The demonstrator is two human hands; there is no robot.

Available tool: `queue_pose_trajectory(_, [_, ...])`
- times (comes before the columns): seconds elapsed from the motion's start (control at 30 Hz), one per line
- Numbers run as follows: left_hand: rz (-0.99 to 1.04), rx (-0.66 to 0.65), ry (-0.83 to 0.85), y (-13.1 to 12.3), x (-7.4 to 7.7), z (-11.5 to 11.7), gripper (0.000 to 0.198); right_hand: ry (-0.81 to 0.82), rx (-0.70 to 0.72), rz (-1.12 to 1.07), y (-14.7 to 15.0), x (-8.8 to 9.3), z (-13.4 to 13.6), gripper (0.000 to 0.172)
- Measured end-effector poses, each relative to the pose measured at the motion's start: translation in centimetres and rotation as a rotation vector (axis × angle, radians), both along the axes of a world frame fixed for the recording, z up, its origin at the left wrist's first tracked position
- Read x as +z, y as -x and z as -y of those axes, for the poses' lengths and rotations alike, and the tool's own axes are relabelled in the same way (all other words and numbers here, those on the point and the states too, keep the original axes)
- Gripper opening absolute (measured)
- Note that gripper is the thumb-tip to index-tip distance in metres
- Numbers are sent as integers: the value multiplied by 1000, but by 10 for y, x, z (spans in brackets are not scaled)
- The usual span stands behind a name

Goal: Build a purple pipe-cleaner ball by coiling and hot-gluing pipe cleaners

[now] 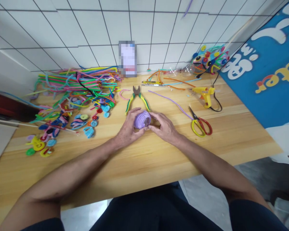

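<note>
A purple coiled piece [140, 121], round with an opening facing right, is held above the wooden table. My left hand [129, 127] wraps round its left side, thumb below and fingers above. On the right, my right hand [165, 127] has its thumb and fingertips at the edge of the opening. Just beyond the hands lie pliers [136, 91] with yellow-green handles, jaws pointing away. A purple pipe cleaner [171, 100] stretches over the table toward scissors [197, 122] with one yellow and one red handle loop.
Many coloured pipe cleaners [69, 83] and small coiled pieces [88, 131] cover the table's left. A phone [127, 59] leans on the tiled wall. A yellow glue gun [206, 96] with a black cord and a bag of colourful pieces [210, 60] are at the right.
</note>
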State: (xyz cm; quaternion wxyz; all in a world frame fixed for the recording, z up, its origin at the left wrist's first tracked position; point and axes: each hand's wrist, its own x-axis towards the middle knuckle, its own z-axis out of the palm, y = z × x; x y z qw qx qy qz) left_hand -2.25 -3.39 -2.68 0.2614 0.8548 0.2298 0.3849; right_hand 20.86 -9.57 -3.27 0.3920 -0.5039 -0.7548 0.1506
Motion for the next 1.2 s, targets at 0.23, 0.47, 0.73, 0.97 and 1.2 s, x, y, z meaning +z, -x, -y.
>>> queue_pose_trajectory(0.23, [39, 30, 185, 3, -5, -1, 69, 38, -127, -180, -3, 8, 2, 32])
queue_pose_trajectory(0.47, [56, 44, 142, 0, -8, -2, 68, 117, -186, -255, -9, 11, 1, 25])
queue_pose_trajectory(0.73, [37, 56, 46, -1, -4, -2, 70, 145, -225, -241, -7, 16, 3, 24])
queue_pose_trajectory(0.97, [77, 45, 60, -3, -6, -2, 69, 76, -153, -253, -12, 19, 0, 19])
queue_pose_trajectory(1.2, [77, 83, 70, -1, -6, -2, 72, 45, -88, -307, -14, 22, -1, 21])
